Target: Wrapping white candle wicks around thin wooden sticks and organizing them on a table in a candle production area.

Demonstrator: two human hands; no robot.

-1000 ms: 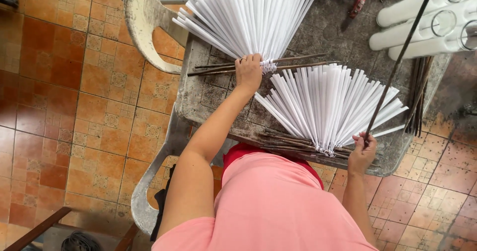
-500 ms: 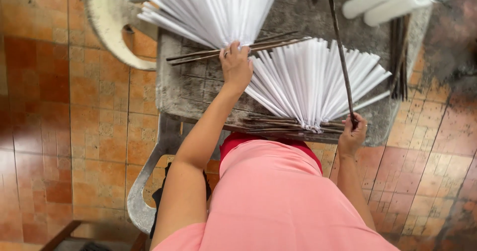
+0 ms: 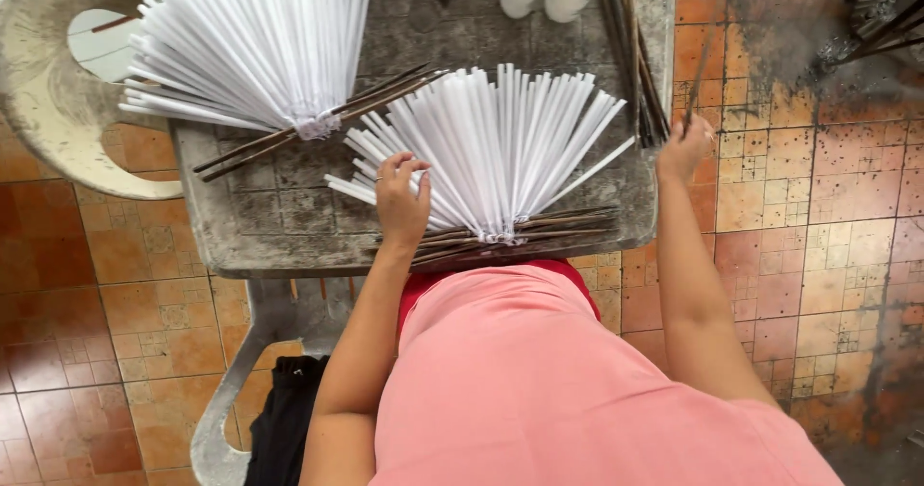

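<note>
On the grey table [image 3: 289, 226] just ahead, my left hand [image 3: 402, 197] presses open-fingered on the near white fan of sticks [image 3: 496, 149]; my right hand [image 3: 685, 144] pinches one dark stick [image 3: 697, 77], which I judge needs slotting into that fan next

I am in a small craft workshop, likely a home one. My grimy grey tabletop [image 3: 289, 226] carries fans of white paper-wrapped sticks [image 3: 500, 149] bound at dark wooden ends, with more [image 3: 250, 43] beside them. Worn, stained orange floor tiles [image 3: 818, 207] and a dusty plastic chair [image 3: 58, 111] surround it.
</note>
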